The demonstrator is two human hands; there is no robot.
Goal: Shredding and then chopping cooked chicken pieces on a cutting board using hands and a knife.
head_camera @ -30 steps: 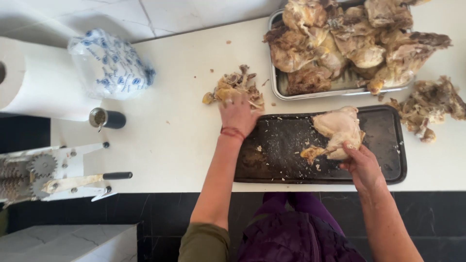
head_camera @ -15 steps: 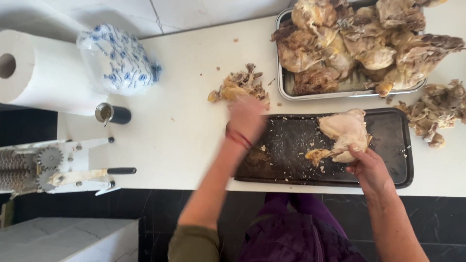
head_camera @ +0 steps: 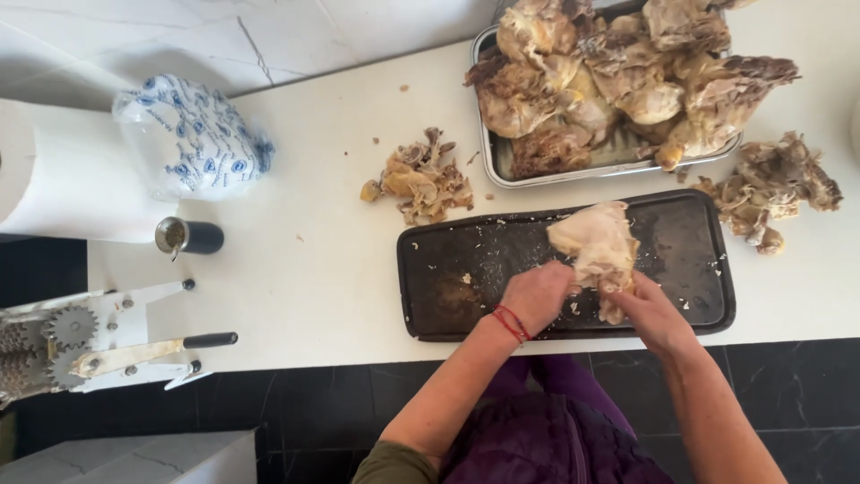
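Cooked chicken piece [head_camera: 596, 246], pale and skin-on, lying on the dark baking tray [head_camera: 448, 269] at the counter's near edge, right of the tray's middle. Left hand [head_camera: 537, 296], red string at the wrist, fingers curled and pinching the meat's lower left edge. Right hand [head_camera: 654, 314] gripping the lower right end, fingers closed on it. Behind the tray, a metal pan [head_camera: 494, 157] heaped with more cooked chicken. Scraps pile [head_camera: 421, 179] left of that pan, another bones pile [head_camera: 770, 188] to the right. Farther left, patterned plastic bag [head_camera: 193, 134], paper towel roll [head_camera: 54, 179], small dark jar [head_camera: 188, 237].
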